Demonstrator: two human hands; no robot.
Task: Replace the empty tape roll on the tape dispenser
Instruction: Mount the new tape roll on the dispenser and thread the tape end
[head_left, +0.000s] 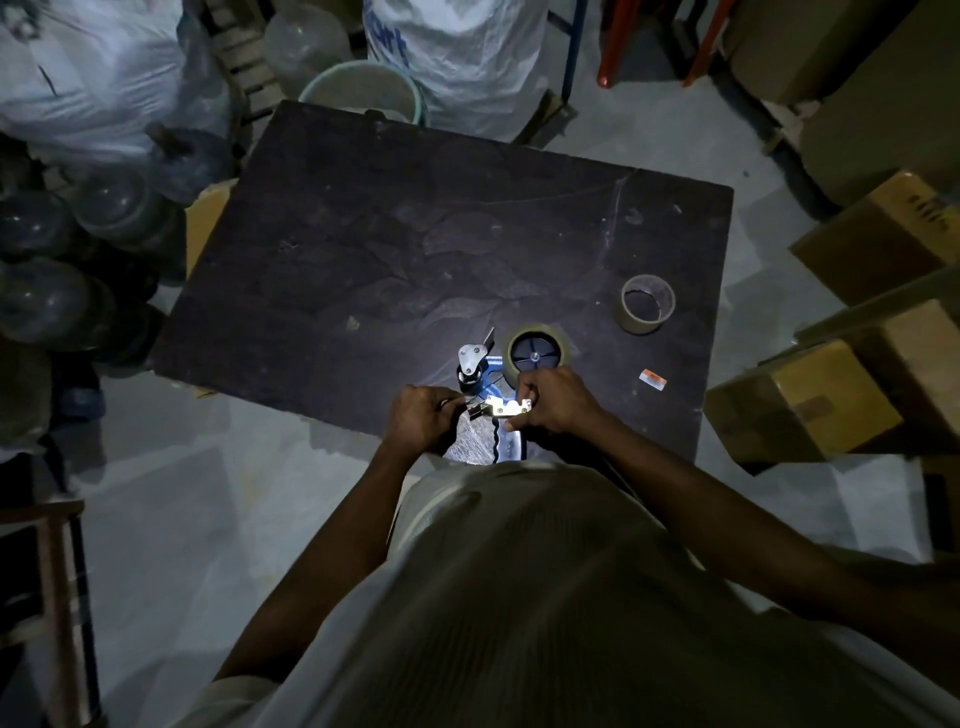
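Observation:
A blue hand-held tape dispenser (485, 376) lies on the dark table (415, 234) near its front edge. A roll of clear tape (537, 353) sits on the dispenser's black hub. My right hand (553, 402) is closed on the dispenser's frame just below that roll, by a bright metal plate (506, 408). My left hand (423, 418) pinches something thin at the plate's left end, apparently the tape's loose end; I cannot tell for sure. An empty brown cardboard core (647, 304) stands apart at the table's right side.
A small orange and white scrap (653, 379) lies right of the dispenser. Cardboard boxes (810, 415) crowd the right side, plastic bags and jars (78, 234) the left. A pale bucket (363, 91) and a white sack (462, 57) stand behind the table.

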